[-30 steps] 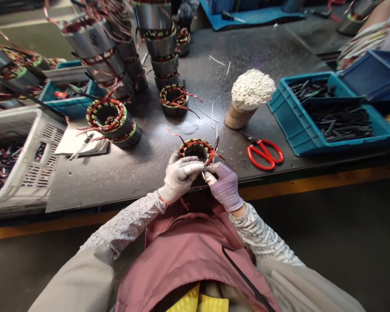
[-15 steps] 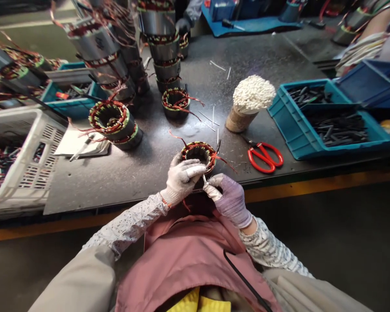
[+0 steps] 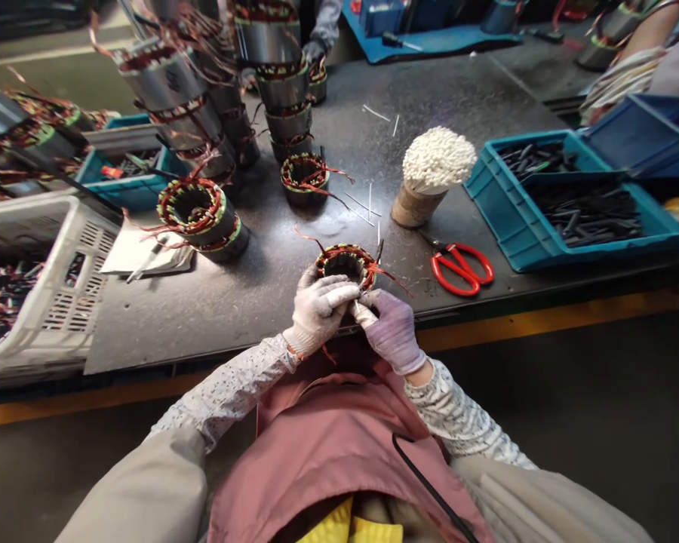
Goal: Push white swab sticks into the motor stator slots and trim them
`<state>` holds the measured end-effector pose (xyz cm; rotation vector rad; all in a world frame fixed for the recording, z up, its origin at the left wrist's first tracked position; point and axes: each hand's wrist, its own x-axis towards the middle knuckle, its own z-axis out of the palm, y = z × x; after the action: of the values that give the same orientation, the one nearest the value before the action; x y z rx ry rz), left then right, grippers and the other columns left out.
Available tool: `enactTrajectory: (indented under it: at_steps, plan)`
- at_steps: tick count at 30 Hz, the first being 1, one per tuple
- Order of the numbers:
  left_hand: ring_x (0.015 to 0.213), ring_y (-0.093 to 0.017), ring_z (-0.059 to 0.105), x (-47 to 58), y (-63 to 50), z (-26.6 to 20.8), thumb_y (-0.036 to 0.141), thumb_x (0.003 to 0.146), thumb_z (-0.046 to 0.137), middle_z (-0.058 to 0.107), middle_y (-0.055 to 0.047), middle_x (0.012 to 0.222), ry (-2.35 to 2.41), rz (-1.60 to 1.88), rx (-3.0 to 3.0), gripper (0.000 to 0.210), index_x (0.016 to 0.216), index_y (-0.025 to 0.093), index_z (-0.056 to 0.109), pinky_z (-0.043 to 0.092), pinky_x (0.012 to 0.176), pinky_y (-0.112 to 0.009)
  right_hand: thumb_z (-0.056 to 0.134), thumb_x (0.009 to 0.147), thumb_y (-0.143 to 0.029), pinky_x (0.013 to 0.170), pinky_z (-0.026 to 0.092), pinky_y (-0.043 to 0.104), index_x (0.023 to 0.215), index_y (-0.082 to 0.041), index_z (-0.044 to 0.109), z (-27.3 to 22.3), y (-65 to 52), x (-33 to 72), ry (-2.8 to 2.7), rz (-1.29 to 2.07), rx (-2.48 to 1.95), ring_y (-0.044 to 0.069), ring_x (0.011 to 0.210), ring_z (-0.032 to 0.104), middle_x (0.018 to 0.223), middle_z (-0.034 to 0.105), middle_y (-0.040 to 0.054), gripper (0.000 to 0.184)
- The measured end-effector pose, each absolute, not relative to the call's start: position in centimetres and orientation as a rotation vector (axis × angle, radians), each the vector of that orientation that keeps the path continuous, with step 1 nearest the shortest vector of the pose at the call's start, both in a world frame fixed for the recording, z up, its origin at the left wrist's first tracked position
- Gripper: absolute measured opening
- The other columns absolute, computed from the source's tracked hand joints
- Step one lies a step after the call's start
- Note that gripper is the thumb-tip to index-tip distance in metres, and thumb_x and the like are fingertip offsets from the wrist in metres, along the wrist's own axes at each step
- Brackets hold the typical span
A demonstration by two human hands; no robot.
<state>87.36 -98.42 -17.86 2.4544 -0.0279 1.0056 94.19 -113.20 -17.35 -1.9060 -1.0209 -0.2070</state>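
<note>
A motor stator (image 3: 346,260) with copper windings and red-brown leads stands at the table's near edge. My left hand (image 3: 320,305), in a white glove, is closed around its near left side, thumb and fingers at the rim. My right hand (image 3: 393,328), in a purple glove with whitish fingertips, pinches a thin white strip (image 3: 357,302) close to the left fingertips and the stator's near rim. The strip's far end is hidden by the fingers. A short black sleeve (image 3: 379,250) sticks up from the stator's right side.
Red-handled scissors (image 3: 462,269) lie to the right, by a bundle of white strips (image 3: 438,160). Teal bins (image 3: 501,219) hold black sleeves. Stacked stators (image 3: 286,94) and a white crate (image 3: 62,279) stand left. Other people's arms (image 3: 656,53) show at the back.
My right hand has moved up and left, closer to the left fingertips and the stator rim. Less of the white strip shows. My left hand keeps its hold.
</note>
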Motion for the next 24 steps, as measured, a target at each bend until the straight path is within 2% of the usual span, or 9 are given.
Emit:
enactTrajectory:
  at_steps: [4,8,10,12,15,17,19,22,24]
  plan:
    - [0.098,-0.018,0.072,87.3,-98.3,-17.9,0.029,0.093,0.054,0.078,0.000,0.093,-0.007,0.911,2.499,0.020,0.091,0.028,0.074,0.038,0.108,-0.045,0.054,0.091,-0.031,0.060,0.043,0.026,0.079,-0.018,0.065,-18.2,-112.5,95.2,-1.101,-0.351,-2.022,0.016,0.064,0.058,0.071,0.066,0.0059,0.021]
    - [0.101,-0.018,0.071,87.1,-98.1,-17.4,0.028,0.093,0.055,0.077,-0.002,0.100,-0.015,0.813,2.543,0.018,0.100,0.026,0.072,0.034,0.113,-0.046,0.050,0.093,-0.033,0.058,0.038,0.026,0.079,-0.018,0.067,-16.3,-113.4,96.1,-1.360,-0.517,-2.060,0.015,0.064,0.056,0.074,0.067,0.0081,0.026]
    - [0.110,-0.020,0.068,87.1,-97.8,-16.8,0.029,0.091,0.058,0.073,-0.005,0.115,-0.015,0.719,2.588,0.025,0.114,0.023,0.067,0.033,0.114,-0.046,0.049,0.091,-0.031,0.055,0.037,0.026,0.075,-0.019,0.065,-15.0,-114.5,96.2,-1.561,-0.423,-1.950,0.014,0.060,0.055,0.069,0.066,0.0064,0.026]
    - [0.120,-0.023,0.062,87.1,-97.6,-16.1,0.030,0.086,0.066,0.067,-0.010,0.127,-0.023,0.593,2.647,0.045,0.129,0.019,0.059,0.035,0.114,-0.045,0.052,0.088,-0.031,0.052,0.038,0.025,0.074,-0.020,0.064,-13.9,-115.8,95.8,-1.598,-0.260,-1.830,0.013,0.059,0.056,0.071,0.067,0.0055,0.022]
    - [0.114,-0.025,0.065,87.3,-97.5,-15.1,0.027,0.084,0.070,0.071,-0.009,0.118,-0.050,0.423,2.734,0.053,0.134,0.019,0.055,0.033,0.117,-0.046,0.051,0.089,-0.035,0.046,0.038,0.023,0.073,-0.019,0.061,-13.2,-116.9,94.1,-1.205,0.145,-1.699,0.010,0.051,0.054,0.069,0.066,0.0041,0.025]
    - [0.106,-0.023,0.069,87.5,-97.5,-14.6,0.027,0.085,0.068,0.075,-0.005,0.106,-0.074,0.357,2.758,0.043,0.128,0.022,0.059,0.031,0.118,-0.047,0.048,0.090,-0.037,0.036,0.030,0.021,0.067,-0.019,0.056,-12.9,-116.9,92.9,-0.891,0.573,-1.531,0.007,0.038,0.043,0.055,0.055,-0.0008,0.030]
    - [0.108,-0.024,0.068,87.9,-97.5,-14.4,0.029,0.084,0.070,0.075,-0.004,0.104,-0.086,0.331,2.762,0.039,0.122,0.024,0.063,0.035,0.116,-0.045,0.050,0.089,-0.038,0.030,0.019,0.019,0.062,-0.020,0.046,-12.4,-116.2,92.7,-0.641,0.875,-1.339,0.004,0.031,0.027,0.048,0.043,-0.0057,0.033]
    - [0.120,-0.029,0.060,88.4,-97.5,-14.0,0.029,0.077,0.076,0.071,-0.007,0.116,-0.101,0.306,2.774,0.045,0.120,0.024,0.065,0.041,0.111,-0.044,0.051,0.086,-0.038,0.029,0.016,0.018,0.063,-0.022,0.034,-11.3,-113.7,95.2,-0.502,0.818,-1.218,0.002,0.031,0.021,0.055,0.043,-0.0063,0.033]
    - [0.119,-0.029,0.061,88.3,-97.5,-13.6,0.026,0.075,0.076,0.071,-0.007,0.116,-0.111,0.270,2.778,0.050,0.123,0.024,0.063,0.038,0.113,-0.047,0.045,0.089,-0.041,0.030,0.024,0.018,0.066,-0.023,0.034,-11.1,-112.0,97.5,-0.547,0.579,-1.289,0.003,0.034,0.028,0.061,0.048,-0.0031,0.031]
